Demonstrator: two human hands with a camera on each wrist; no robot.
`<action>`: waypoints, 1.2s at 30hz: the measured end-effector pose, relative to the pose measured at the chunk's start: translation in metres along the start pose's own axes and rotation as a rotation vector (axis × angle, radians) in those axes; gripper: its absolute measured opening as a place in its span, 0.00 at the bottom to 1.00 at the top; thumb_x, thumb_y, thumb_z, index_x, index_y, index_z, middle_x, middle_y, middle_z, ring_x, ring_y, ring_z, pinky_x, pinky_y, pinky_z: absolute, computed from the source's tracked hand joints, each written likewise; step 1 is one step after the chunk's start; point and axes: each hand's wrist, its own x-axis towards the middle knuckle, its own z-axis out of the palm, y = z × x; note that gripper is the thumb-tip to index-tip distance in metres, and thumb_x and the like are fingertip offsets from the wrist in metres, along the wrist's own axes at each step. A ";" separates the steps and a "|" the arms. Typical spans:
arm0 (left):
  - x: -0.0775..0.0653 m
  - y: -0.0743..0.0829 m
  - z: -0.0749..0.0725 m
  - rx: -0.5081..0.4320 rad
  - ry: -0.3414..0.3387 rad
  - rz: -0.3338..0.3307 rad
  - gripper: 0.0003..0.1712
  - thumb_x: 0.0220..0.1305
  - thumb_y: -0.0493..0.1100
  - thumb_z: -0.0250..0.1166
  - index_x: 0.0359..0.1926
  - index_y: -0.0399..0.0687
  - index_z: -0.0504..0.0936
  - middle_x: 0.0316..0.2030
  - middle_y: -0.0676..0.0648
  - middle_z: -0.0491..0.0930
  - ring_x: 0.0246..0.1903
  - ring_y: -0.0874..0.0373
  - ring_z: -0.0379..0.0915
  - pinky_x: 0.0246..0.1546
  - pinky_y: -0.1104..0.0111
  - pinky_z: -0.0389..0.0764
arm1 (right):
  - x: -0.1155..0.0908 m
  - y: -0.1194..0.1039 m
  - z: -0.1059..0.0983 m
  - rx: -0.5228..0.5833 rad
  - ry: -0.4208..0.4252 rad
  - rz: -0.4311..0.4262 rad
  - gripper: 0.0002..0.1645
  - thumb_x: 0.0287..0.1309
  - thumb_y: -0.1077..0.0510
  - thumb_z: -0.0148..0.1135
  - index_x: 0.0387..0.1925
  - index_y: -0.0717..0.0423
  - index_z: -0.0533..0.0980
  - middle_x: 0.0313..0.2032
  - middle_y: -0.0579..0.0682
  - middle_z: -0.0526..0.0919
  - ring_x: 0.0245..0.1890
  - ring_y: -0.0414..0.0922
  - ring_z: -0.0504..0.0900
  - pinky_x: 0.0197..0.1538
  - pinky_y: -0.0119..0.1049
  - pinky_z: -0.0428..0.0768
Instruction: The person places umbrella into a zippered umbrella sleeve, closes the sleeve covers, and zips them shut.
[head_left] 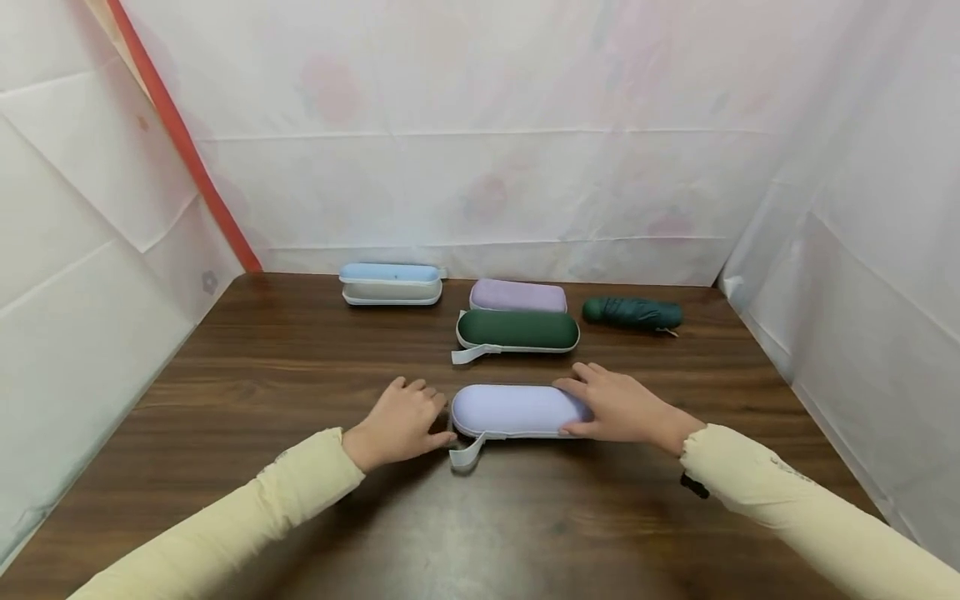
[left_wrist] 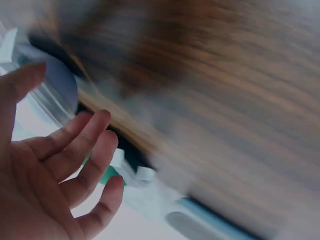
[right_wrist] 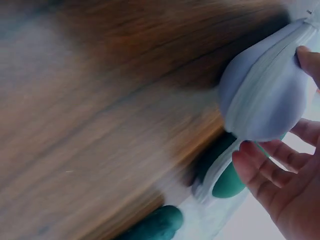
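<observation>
A lavender zippered glasses case (head_left: 510,410) lies closed on the table, its pale strap loop (head_left: 467,454) at the near left corner. My right hand (head_left: 618,407) holds the case's right end, thumb on the near side and fingers on the far side; the right wrist view shows the thumb against the lavender shell (right_wrist: 280,95). Just off the left end hovers my left hand (head_left: 401,422), fingers loosely bent, with nothing in it. In the left wrist view its palm and spread fingers (left_wrist: 75,165) show beside the blurred end of the case (left_wrist: 62,80).
Behind lies a dark green glasses case (head_left: 517,330) with a strap, and a mauve case (head_left: 517,296) behind that. A light blue case (head_left: 392,285) stands partly open at the back left. A folded dark green umbrella (head_left: 633,312) lies at the back right. Pale sheets enclose the wooden table (head_left: 300,350).
</observation>
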 end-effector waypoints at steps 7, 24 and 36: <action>0.002 -0.004 0.003 -0.232 0.000 -0.046 0.42 0.49 0.59 0.73 0.57 0.34 0.74 0.45 0.43 0.82 0.41 0.47 0.78 0.38 0.56 0.76 | -0.016 0.010 0.005 0.153 -0.012 0.089 0.42 0.49 0.39 0.70 0.62 0.55 0.70 0.47 0.49 0.73 0.41 0.42 0.77 0.43 0.42 0.77; 0.015 -0.004 0.005 -0.328 0.079 -0.048 0.36 0.47 0.53 0.76 0.51 0.34 0.78 0.39 0.42 0.82 0.36 0.52 0.78 0.35 0.59 0.78 | -0.018 0.024 0.016 0.391 0.195 0.016 0.39 0.43 0.49 0.77 0.55 0.63 0.74 0.41 0.53 0.77 0.35 0.40 0.77 0.34 0.34 0.79; 0.032 -0.022 0.004 -0.343 0.017 -0.129 0.35 0.46 0.52 0.76 0.52 0.37 0.79 0.34 0.45 0.81 0.32 0.56 0.74 0.31 0.60 0.77 | 0.004 0.037 0.009 0.394 0.209 0.016 0.40 0.40 0.53 0.79 0.55 0.65 0.75 0.41 0.54 0.77 0.35 0.42 0.78 0.35 0.34 0.80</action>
